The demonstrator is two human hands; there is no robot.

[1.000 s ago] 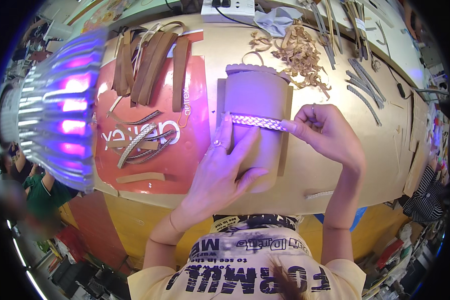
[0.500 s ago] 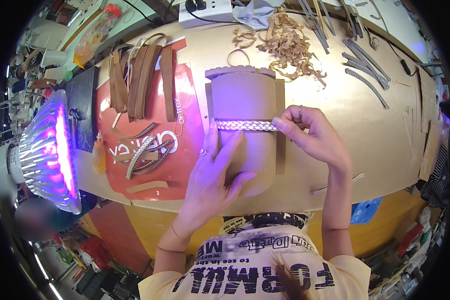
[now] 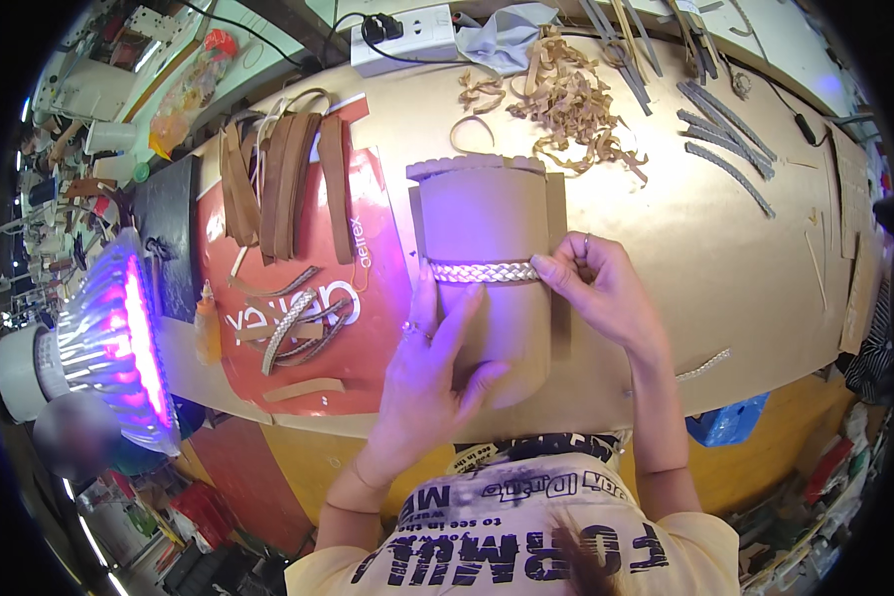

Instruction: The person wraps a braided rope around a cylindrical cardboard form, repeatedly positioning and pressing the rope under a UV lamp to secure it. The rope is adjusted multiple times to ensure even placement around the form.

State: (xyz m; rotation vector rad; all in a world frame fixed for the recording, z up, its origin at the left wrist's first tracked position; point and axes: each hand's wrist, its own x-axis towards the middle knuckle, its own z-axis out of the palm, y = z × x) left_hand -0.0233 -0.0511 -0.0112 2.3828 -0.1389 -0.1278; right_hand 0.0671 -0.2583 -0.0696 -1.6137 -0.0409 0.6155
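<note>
A pale, shiny braided strip [image 3: 485, 272] lies crosswise over a brown, round-ended panel [image 3: 483, 214] with a scalloped far edge. My left hand [image 3: 429, 372] rests on the panel with its fingers spread. Its index fingertip is at the strip's left end and another fingertip touches the strip's near edge. At the right end, my right hand [image 3: 604, 298] pinches the strip between thumb and index finger, by the panel's right side. What lies under the panel is mostly hidden; darker brown edges show at both sides.
Brown strips [image 3: 288, 179] and braided offcuts [image 3: 290, 328] lie on a red sheet [image 3: 368, 343] at left, beside an orange-filled bottle [image 3: 207, 326] and a glowing purple lamp [image 3: 119, 343]. Brown scraps [image 3: 576, 114], a power strip [image 3: 407, 40] and grey braids [image 3: 725, 129] are farther back.
The whole view has shifted, so the table sits lower in the picture. My right hand has moved slightly left along the strip's end. My left hand keeps its place on the panel.
</note>
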